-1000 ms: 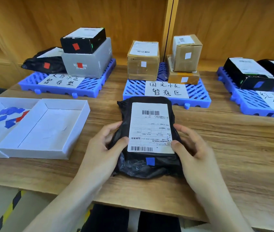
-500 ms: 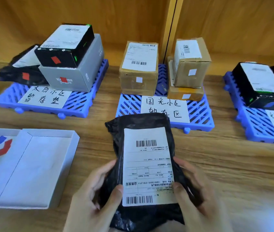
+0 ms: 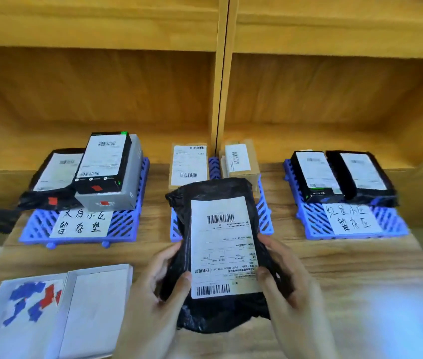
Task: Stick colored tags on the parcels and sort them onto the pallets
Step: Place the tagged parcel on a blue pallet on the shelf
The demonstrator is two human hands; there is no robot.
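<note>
Head view shows both hands lifting a soft black plastic mailer parcel with a white shipping label [image 3: 222,252] above the wooden worktop [image 3: 347,268], in front of the middle blue slatted plastic pallet [image 3: 266,216]. The left hand [image 3: 153,288] and right hand [image 3: 290,288] each have their grip closed on the parcel's near end, thumbs pressed on the label. Its long axis runs away from the person, barcoded far end tipped up toward the pallets, label facing the camera. No coloured tag shows on it in this view. For a clean placement, I would support the floppy bag from beneath, carry it level, and lay it label-up on a free part of the matching pallet, perhaps the right blue pallet [image 3: 316,226], clear of the handwritten paper sign [image 3: 352,221].
</note>
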